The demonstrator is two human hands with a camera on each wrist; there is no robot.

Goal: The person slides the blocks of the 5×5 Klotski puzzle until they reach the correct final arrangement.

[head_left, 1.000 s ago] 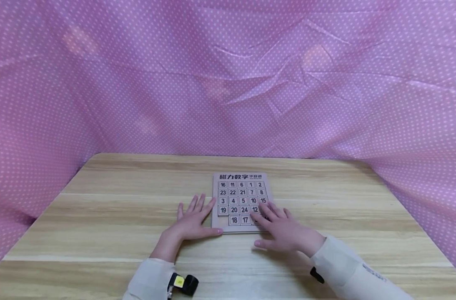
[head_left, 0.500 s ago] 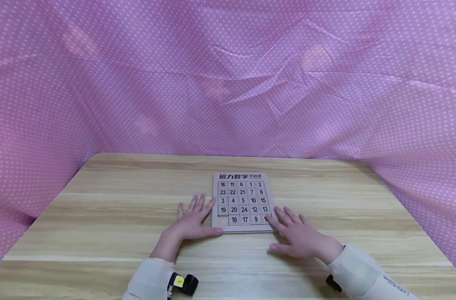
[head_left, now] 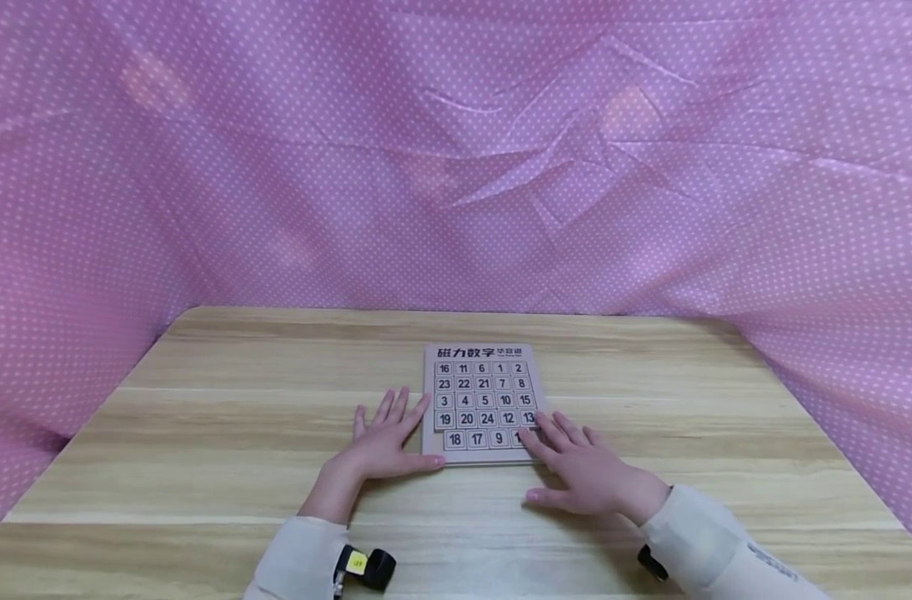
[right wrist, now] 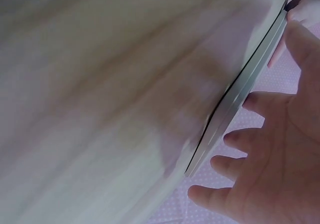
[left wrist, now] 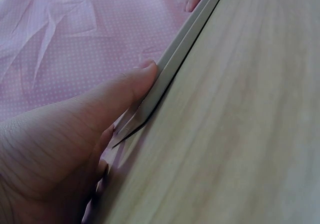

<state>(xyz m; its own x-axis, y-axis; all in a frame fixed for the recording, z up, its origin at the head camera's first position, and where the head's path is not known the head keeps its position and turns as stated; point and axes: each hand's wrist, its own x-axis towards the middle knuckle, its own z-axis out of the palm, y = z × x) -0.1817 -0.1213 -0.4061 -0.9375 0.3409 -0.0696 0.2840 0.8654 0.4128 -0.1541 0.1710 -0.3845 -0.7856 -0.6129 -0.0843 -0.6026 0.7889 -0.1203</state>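
A sliding number puzzle (head_left: 480, 457) with square tiles lies flat on the table. Four tile rows stand aligned above a shifted bottom row reading 18 (head_left: 454, 439), 17 (head_left: 476, 438), 9 (head_left: 498, 438) and a last tile mostly under a finger. My left hand (head_left: 377, 450) is spread at the puzzle's left side, its thumb (left wrist: 145, 77) resting on the near left corner. With straight fingers, my right hand (head_left: 591, 475) reaches over the near right corner, the index fingertip on that last tile. In the right wrist view its fingers (right wrist: 265, 104) are spread along the board's edge.
The wood-grain table (head_left: 238, 433) extends around the puzzle on all sides. Pink dotted cloth (head_left: 456, 167) hangs behind it and along both sides. A black wrist camera (head_left: 379, 569) is strapped at the left sleeve.
The right hand first drew back rightward off the tiles, then moved left again with its index finger on the bottom row. That row has slid partway left. The left hand stays in place.
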